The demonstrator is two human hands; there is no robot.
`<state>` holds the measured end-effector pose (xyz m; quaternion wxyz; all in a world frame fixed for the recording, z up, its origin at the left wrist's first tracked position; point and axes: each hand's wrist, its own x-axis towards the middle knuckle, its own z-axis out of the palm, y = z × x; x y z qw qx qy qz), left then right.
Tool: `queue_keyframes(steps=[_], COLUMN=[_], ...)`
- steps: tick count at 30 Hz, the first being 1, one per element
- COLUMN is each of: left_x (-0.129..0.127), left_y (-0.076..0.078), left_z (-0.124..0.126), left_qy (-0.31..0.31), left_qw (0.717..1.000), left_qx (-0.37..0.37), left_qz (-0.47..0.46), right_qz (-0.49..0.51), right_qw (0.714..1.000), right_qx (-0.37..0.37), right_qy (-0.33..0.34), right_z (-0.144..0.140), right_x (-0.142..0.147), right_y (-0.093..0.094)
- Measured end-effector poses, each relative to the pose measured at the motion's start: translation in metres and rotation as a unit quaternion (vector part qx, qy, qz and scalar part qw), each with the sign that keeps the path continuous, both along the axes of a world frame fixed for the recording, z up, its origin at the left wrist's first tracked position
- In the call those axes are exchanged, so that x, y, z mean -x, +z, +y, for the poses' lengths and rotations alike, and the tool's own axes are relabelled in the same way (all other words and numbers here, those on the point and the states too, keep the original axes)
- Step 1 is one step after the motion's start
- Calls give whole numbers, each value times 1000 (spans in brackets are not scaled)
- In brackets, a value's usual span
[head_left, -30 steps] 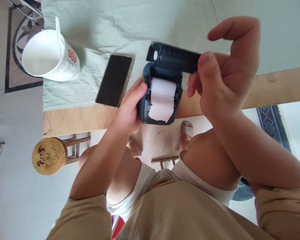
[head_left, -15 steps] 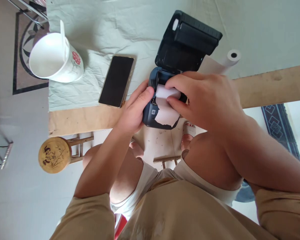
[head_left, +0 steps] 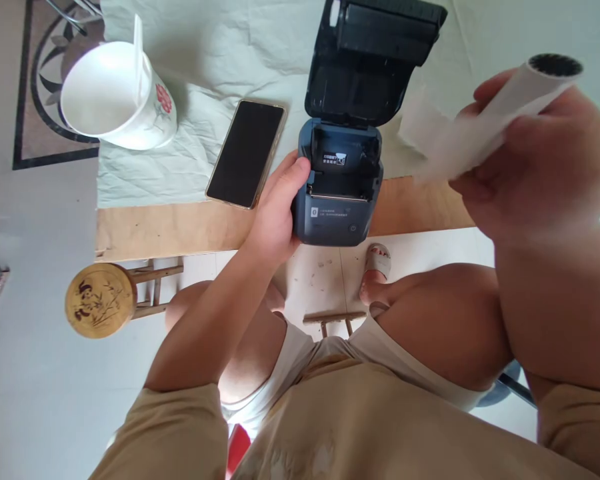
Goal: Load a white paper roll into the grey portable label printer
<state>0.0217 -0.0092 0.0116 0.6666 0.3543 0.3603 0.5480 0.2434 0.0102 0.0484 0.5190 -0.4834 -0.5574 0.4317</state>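
Observation:
A dark blue portable label printer rests in my left hand, which grips its left side with the thumb near the rim. Its black lid stands raised, and the paper compartment shows bare inside, with a small printed label on its wall. To the right, my right hand is closed around a white paper roll. A dark hollow core shows at the roll's upper end. A loose, blurred strip of paper hangs off to its left. My right fingers are partly hidden behind the roll.
A smartphone with a dark screen lies left of the printer on the pale cloth. Farther left stands a white flowered tub with a white handle sticking up. The wooden table edge runs below; a round stool stands on the floor.
My right hand has left the printer and moved right, now holding a paper roll. The white paper that was in the printer is out. My left hand still holds the printer.

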Motion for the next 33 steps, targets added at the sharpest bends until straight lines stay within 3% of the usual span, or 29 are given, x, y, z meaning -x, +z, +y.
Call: queue_keyframes(steps=[4, 9, 14, 16, 19, 22, 28, 33], left_x=[-2, -3, -3, -3, -2, -1, -2, -1], left_y=[1, 6, 7, 7, 6, 6, 7, 5], left_z=[-1, -2, -2, -1, 0, 0, 0, -1], left_qy=[-1, -4, -11, -9, -15, -25, -25, -29], left_qw=[1000, 1000, 1000, 1000, 999, 999, 999, 999], left_qx=[6, 16, 9, 9, 10, 12, 5, -7], left_qz=[-15, -19, -14, -17, -27, -29, -26, -10], right_qz=[-103, -303, -435, -439, -381, -373, -520, -529], right_qw=[993, 948, 900, 898, 911, 880, 845, 841], right_qx=[-55, -92, -27, -27, -150, -253, -58, -39], right_qy=[-30, -32, -12, -8, -59, -146, -108, -106], right_z=[-5, -8, -3, -7, -15, -9, 20, 21], right_x=[-4, -7, -1, -1, -9, -26, -37, -31], right_y=[-12, -19, -26, -21, -8, -4, -24, -24])
